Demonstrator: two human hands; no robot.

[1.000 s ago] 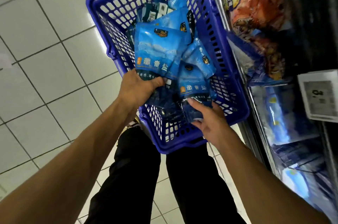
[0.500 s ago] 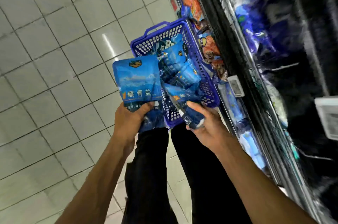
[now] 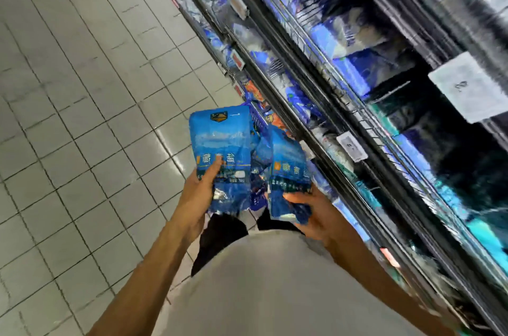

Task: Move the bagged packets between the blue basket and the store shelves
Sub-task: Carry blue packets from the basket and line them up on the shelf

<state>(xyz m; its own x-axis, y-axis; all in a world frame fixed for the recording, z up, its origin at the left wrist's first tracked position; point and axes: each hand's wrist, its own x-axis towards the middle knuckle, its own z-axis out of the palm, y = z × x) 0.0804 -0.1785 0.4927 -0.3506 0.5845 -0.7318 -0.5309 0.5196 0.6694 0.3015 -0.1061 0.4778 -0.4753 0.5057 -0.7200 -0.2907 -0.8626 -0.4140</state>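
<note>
My left hand (image 3: 198, 192) grips the lower part of a blue bagged packet (image 3: 220, 140) with my thumb across its front, holding it upright at chest height. My right hand (image 3: 310, 212) holds a second blue packet (image 3: 287, 171) from below, tilted a little to the right. Only a sliver of the blue basket (image 3: 257, 118) shows on the floor behind the two packets. The store shelves (image 3: 343, 94) run diagonally along the right, filled with blurred blue and white packets.
White price tags (image 3: 351, 147) hang on the shelf rails, with a larger tag (image 3: 467, 85) at the upper right. Grey floor tiles (image 3: 82, 116) fill the left side. My pale shirt and dark trousers take up the bottom middle.
Both hands have lifted their packets out of the basket and up toward my chest. The view has swung up along the shelves, so the basket is nearly hidden.
</note>
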